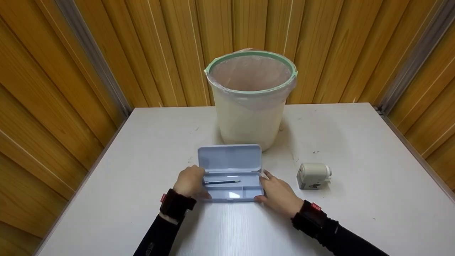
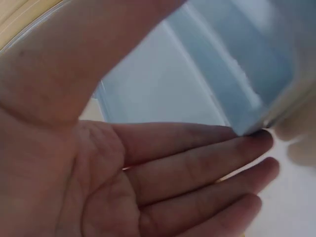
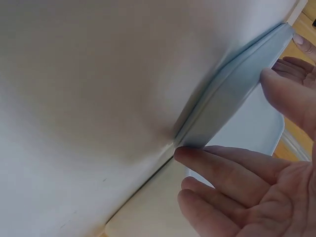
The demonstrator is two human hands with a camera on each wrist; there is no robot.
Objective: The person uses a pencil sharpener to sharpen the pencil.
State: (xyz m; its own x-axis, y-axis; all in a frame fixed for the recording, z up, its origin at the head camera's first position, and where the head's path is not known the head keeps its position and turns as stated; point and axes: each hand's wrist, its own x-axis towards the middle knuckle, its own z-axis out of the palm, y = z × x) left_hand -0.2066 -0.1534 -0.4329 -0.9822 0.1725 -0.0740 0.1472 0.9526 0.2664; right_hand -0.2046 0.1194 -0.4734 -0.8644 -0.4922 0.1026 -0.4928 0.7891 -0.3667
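A light blue pencil case [image 1: 229,158] lies with its lid raised on the white table. Inside its divided tray is a dark pencil [image 1: 221,182]. My left hand [image 1: 190,180] holds the case's left end, thumb near the front edge. At the opposite end, my right hand [image 1: 279,193] grips the case between thumb and fingers. The left wrist view shows the left fingers [image 2: 197,168] at the case's corner. In the right wrist view, the right thumb [image 3: 286,96] and fingertips touch the case's end wall.
A cream bin [image 1: 249,121] with a green rim and clear liner stands right behind the case. To the right of my right hand sits a small cream box-shaped device [image 1: 312,176] with a round knob. Wood-patterned panels [image 1: 170,53] enclose the white table [image 1: 149,142].
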